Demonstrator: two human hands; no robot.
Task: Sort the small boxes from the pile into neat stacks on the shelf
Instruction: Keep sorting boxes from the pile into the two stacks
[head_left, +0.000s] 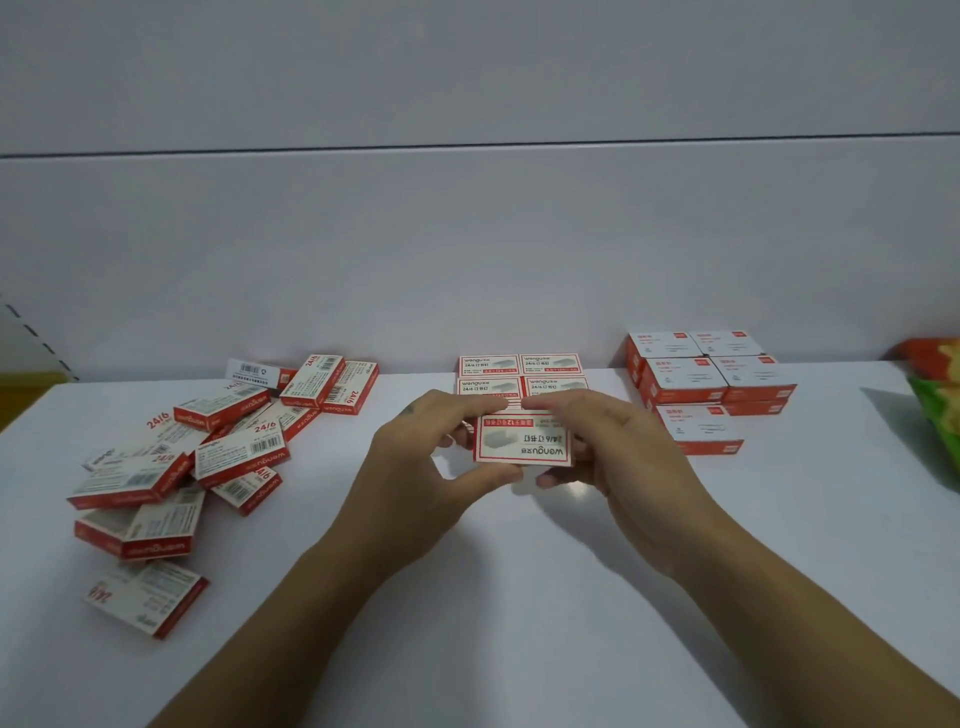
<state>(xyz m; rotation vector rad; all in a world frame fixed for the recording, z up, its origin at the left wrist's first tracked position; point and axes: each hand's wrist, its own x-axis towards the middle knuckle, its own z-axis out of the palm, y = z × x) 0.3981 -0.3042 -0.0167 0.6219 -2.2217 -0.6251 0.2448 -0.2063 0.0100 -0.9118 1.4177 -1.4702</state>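
Two bare forearms reach in over the near edge of the flat white shelf (519, 613) and meet above its middle. Toward the near left corner a lone red-and-white carton (148, 597) lies flat, a little apart from the others.

Beyond it, along the left side, spreads the loose pile of red-and-white cardboard boxes (208, 452). They lie at all angles, and several lean on or overlap their neighbours, some with barcodes facing up.

At the middle of the shelf the left hand (415, 467) and the right hand (618, 457) together grip one small red-and-white cardboard box (522, 441). Each hand pinches one end, with the thumb under the near edge and the fingers curled over the far edge. The box lies face up and its print reads upside down from here. Whether it rests on the shelf or is held just above it cannot be told.

Directly behind it, toward the back edge, sits a neat block of matching red-and-white boxes (519, 371), two across and two deep, faces up and sides touching. The fingers cover part of its near row.

To the right, well apart, stand stacks of white boxes with red sides (711, 374), packed close in a block, with a single lower one in front. At the right edge lies a green and orange crinkled packet (940, 415), cut off by the frame. A pale grey back panel (467, 249) rises behind everything.
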